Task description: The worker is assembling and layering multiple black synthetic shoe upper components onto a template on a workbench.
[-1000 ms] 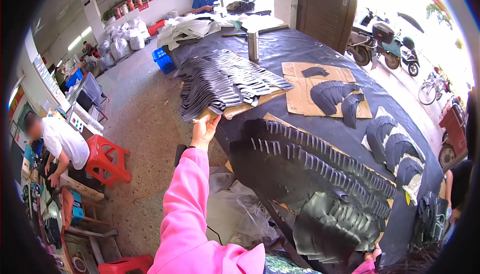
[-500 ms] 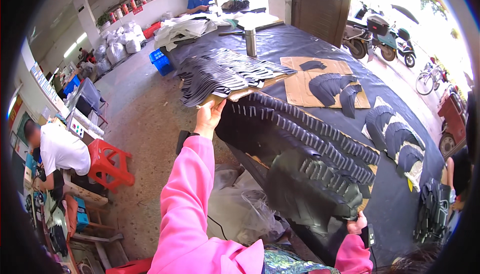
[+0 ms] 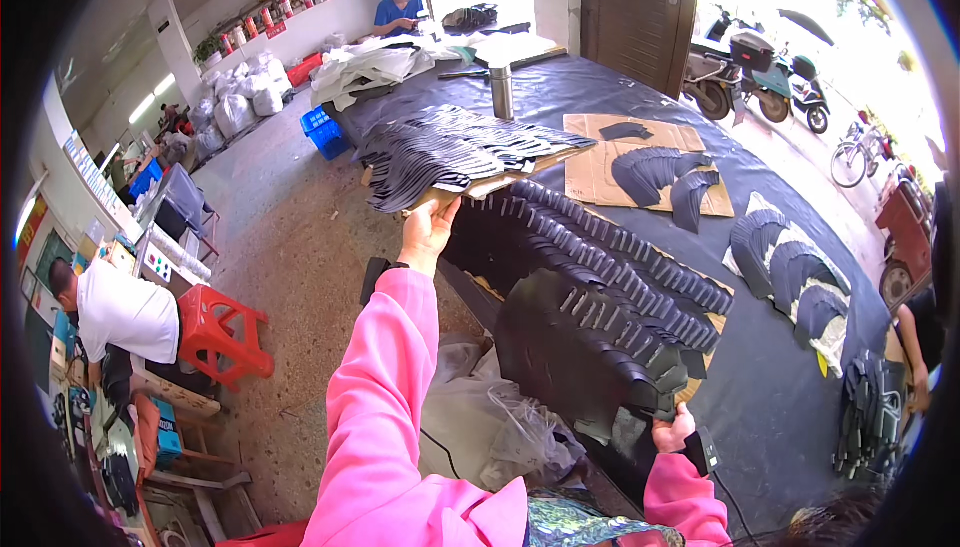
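While the left hand (image 3: 428,232) at centre frame grips the near edge of a long board (image 3: 590,277) loaded with rows of overlapping dark cut pieces, fingers wrapped over that edge, the right hand (image 3: 672,432) at lower right of the frame clenches the board's opposite end. This board runs diagonally from centre frame to lower right, above the edge of a large table (image 3: 770,397) covered in dark cloth. Just beyond the left hand, a second stack of dark pieces (image 3: 450,147) lies on cardboard at upper centre. A metal cylinder (image 3: 501,93) stands upright behind it. Further cardboard sheets (image 3: 600,162) with dark pieces occupy the table's upper right. A red stool (image 3: 225,332) stands on the floor at left, beside a seated person in a white shirt (image 3: 125,312)
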Action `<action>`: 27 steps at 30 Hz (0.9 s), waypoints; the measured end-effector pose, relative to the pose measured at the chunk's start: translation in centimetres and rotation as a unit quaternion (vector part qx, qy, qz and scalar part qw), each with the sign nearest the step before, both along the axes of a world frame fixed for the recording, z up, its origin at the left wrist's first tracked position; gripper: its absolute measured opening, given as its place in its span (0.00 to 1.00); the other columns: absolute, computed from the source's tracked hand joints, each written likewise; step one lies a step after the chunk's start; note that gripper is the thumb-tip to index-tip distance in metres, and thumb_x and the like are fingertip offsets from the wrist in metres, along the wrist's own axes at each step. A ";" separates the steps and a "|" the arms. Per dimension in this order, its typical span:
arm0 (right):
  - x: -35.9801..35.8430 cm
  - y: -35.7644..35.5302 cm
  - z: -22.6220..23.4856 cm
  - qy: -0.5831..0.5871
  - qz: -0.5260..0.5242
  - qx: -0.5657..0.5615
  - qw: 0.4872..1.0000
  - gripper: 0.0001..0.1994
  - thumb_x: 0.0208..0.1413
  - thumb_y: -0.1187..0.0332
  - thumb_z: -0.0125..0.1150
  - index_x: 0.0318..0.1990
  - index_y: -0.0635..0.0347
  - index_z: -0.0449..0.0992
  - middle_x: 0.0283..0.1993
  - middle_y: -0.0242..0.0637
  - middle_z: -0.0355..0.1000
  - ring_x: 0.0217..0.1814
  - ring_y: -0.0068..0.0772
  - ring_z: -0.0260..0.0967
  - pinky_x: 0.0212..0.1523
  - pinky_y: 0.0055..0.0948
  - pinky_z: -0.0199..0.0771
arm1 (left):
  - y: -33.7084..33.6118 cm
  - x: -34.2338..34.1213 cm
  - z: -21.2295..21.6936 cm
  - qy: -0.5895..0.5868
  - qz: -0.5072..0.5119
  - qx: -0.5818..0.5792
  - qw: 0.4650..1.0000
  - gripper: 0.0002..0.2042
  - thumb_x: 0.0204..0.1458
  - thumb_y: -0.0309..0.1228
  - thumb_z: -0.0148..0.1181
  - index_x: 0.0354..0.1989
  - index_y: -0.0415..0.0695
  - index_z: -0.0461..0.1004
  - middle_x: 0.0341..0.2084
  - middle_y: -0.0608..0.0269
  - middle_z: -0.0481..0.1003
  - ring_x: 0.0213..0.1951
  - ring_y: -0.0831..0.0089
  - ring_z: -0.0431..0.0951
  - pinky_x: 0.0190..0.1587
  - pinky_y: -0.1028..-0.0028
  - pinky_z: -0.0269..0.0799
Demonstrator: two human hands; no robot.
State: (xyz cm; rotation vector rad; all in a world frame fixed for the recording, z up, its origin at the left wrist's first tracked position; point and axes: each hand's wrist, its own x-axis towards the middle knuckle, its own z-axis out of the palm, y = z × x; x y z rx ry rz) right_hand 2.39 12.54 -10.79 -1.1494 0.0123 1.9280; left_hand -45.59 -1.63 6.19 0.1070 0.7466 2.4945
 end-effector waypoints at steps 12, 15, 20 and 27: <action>-1.6 -0.4 -1.8 0.028 0.059 0.003 0.998 0.13 0.59 0.64 0.36 0.43 0.61 0.63 0.42 0.41 0.68 0.45 0.42 0.67 0.45 0.44 0.68 | 0.6 6.7 -0.3 0.001 0.003 0.004 1.000 0.10 0.49 0.18 0.38 0.39 0.34 0.65 0.39 0.53 0.70 0.42 0.61 0.71 0.47 0.60 0.70; -2.0 -1.2 -0.7 0.049 0.084 0.013 0.995 0.12 0.59 0.64 0.35 0.43 0.62 0.62 0.44 0.42 0.68 0.47 0.45 0.66 0.48 0.47 0.66 | -0.3 8.8 1.3 0.003 0.007 0.006 1.000 0.11 0.50 0.18 0.38 0.40 0.35 0.64 0.40 0.53 0.69 0.43 0.60 0.71 0.47 0.60 0.70; 1.5 -1.6 1.7 0.016 0.115 0.017 0.993 0.13 0.59 0.64 0.35 0.43 0.62 0.61 0.47 0.44 0.66 0.49 0.46 0.64 0.51 0.51 0.61 | -1.0 14.5 3.2 -0.021 0.017 0.001 1.000 0.10 0.49 0.18 0.39 0.37 0.32 0.66 0.38 0.50 0.71 0.43 0.58 0.71 0.49 0.60 0.69; 10.5 -0.6 9.8 -0.131 0.516 0.164 0.830 0.14 0.56 0.66 0.45 0.45 0.66 0.62 0.37 0.48 0.69 0.37 0.41 0.69 0.37 0.33 0.71 | -3.0 17.7 6.3 -0.013 0.032 0.002 0.999 0.11 0.49 0.17 0.38 0.40 0.34 0.65 0.40 0.51 0.70 0.45 0.58 0.70 0.50 0.59 0.67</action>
